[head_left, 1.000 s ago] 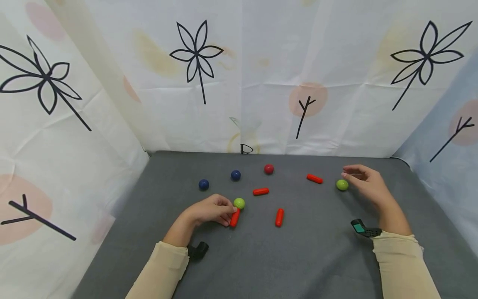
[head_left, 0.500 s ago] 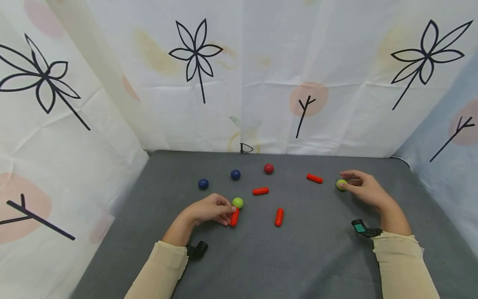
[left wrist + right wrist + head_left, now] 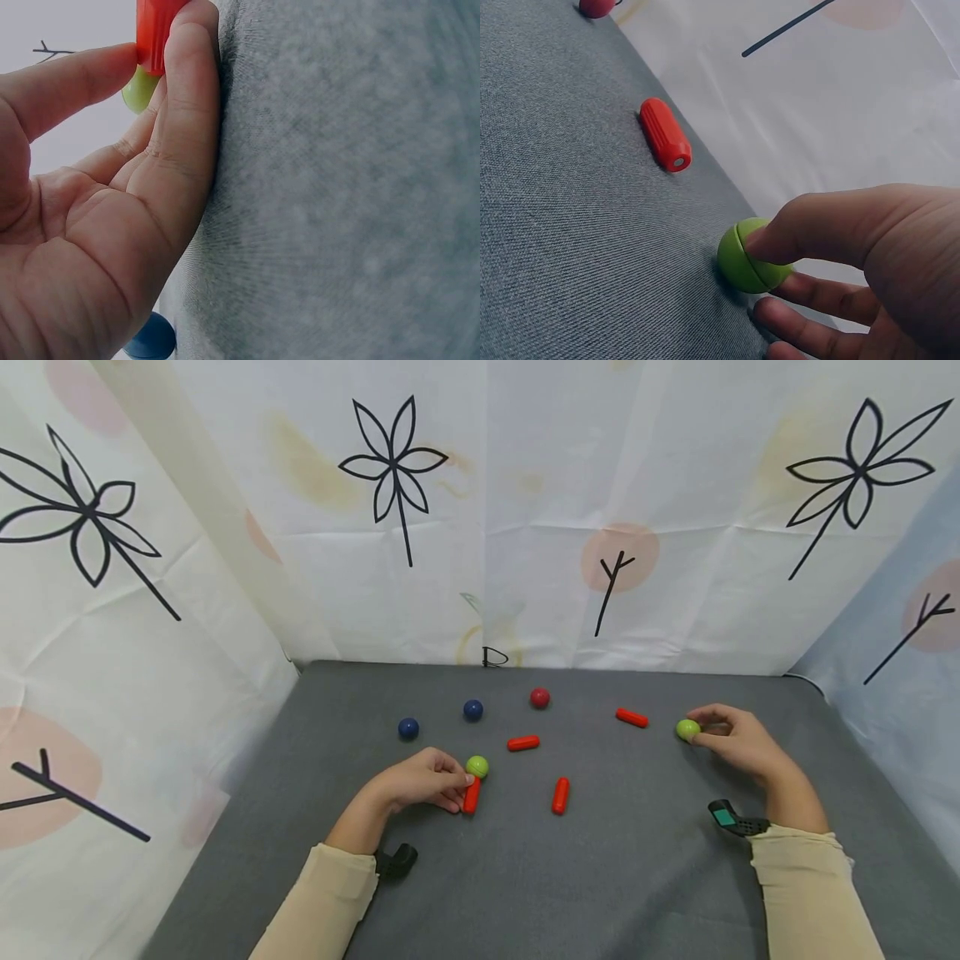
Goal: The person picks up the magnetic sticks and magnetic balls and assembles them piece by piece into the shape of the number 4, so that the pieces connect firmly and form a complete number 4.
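Nearest are the cream sleeves (image 3: pixel 322 893), with a black wrist device (image 3: pixel 397 862) at the left wrist and a second device (image 3: pixel 737 819) at the right, over a grey table (image 3: pixel 637 877).

The left hand (image 3: pixel 423 779) pinches a red rod (image 3: pixel 471 797) between thumb and fingers, just as it does a second ago. At the rod's far end sits a green ball (image 3: pixel 477 767); the two look to be touching. A loose rod (image 3: pixel 561 796) lies to the right of this pair, and beyond it a middle rod (image 3: pixel 523 743) lies nearly crosswise.

The main change is at the right hand (image 3: pixel 738 743). One second ago it hovers with its fingertips beyond the other green ball (image 3: pixel 687 730); now its thumb presses one side while fingers curl behind, grasping it. Whether that ball is off the table I cannot tell.

Farther back, unmoved, are the left blue ball (image 3: pixel 408 729), a far rod (image 3: pixel 632 717), another blue ball (image 3: pixel 472 710) and a red ball (image 3: pixel 539 697). Behind the table hangs white printed cloth (image 3: pixel 525 485).
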